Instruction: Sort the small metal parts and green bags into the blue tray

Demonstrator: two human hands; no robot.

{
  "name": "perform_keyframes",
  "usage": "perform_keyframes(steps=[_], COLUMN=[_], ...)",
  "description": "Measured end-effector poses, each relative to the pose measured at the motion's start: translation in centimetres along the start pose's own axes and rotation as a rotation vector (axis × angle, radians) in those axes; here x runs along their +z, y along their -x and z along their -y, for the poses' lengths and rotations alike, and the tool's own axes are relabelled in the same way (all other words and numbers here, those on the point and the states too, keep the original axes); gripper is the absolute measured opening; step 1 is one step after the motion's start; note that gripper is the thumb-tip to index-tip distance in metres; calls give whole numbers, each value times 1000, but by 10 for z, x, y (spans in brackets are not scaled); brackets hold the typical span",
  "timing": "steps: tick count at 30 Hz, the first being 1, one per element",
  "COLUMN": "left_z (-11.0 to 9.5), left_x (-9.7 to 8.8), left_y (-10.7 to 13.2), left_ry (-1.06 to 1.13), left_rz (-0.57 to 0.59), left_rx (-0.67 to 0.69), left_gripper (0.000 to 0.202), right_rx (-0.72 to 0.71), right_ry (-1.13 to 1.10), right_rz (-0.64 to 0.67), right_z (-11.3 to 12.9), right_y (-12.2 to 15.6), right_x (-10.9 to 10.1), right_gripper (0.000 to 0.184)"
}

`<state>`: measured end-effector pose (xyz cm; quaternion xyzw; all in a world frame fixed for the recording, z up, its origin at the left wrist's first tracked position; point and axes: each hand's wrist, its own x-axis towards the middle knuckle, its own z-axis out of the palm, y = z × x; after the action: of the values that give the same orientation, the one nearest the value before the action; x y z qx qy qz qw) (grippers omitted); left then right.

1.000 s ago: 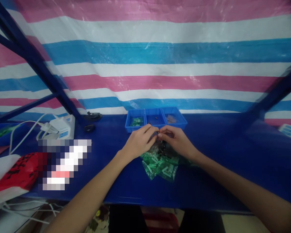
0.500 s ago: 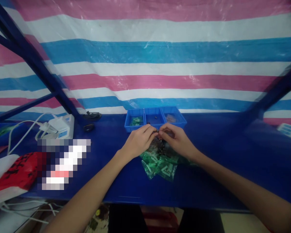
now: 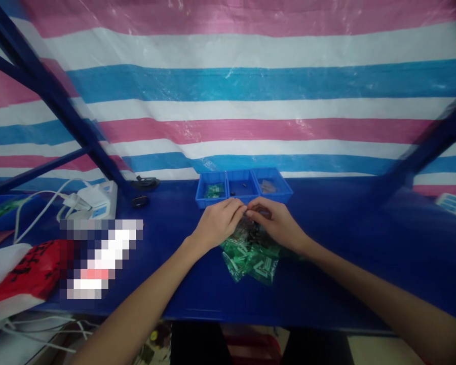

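Note:
My left hand and my right hand meet fingertip to fingertip, both pinched closed. Whatever lies between the fingers is too small to make out. Under and in front of them is a pile of small green printed plastic packets on the blue table. Dark small pieces show among the pile, partly hidden by my hands. Just beyond my fingers stands a blue tray with three compartments. Its left one holds green packets, the middle a couple of tiny dark pieces, the right some clear packets.
A white power strip with cables and a black object are at the back left. A red and white bag lies at the left edge, near a blue bin. Blue frame posts rise on both sides before a striped sheet.
My fingertips have drawn slightly closer together, and a dark piece in the tray's middle compartment shows more plainly. The view has shifted slightly; the pile looks unchanged.

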<state>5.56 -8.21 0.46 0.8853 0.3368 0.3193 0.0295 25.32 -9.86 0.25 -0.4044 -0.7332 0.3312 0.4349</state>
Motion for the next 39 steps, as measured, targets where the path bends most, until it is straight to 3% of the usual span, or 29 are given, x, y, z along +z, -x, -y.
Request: perform_keyframes(steps=[6,11,17,22,28,39], left_z=[6,13,22,25,26,23], left_x=[1,0,-2,-3,0,1], left_y=[1,2,3,3,4,3], left_ry=[-62,-134,-219,-283,-254,-220], left_rz=[-40,-46,-49,-6,69,73], left_rx=[-41,-59,-52,-49,-20,-21], left_gripper=[20,18,18,18,21,22], right_rx=[-112,-227,-216,-288,-209,-138], right_ry=[281,564,714,667,737,749], right_rz=[-29,-69,-25,-29,16,207], right_z=[-2,-17,-26,-17,-30,-37], right_y=[-12,-51,-86,-56,-11,-12], right_x=[-10,-20,-18,-25,-32,-40], right_gripper=[10,8,23,25,22,17])
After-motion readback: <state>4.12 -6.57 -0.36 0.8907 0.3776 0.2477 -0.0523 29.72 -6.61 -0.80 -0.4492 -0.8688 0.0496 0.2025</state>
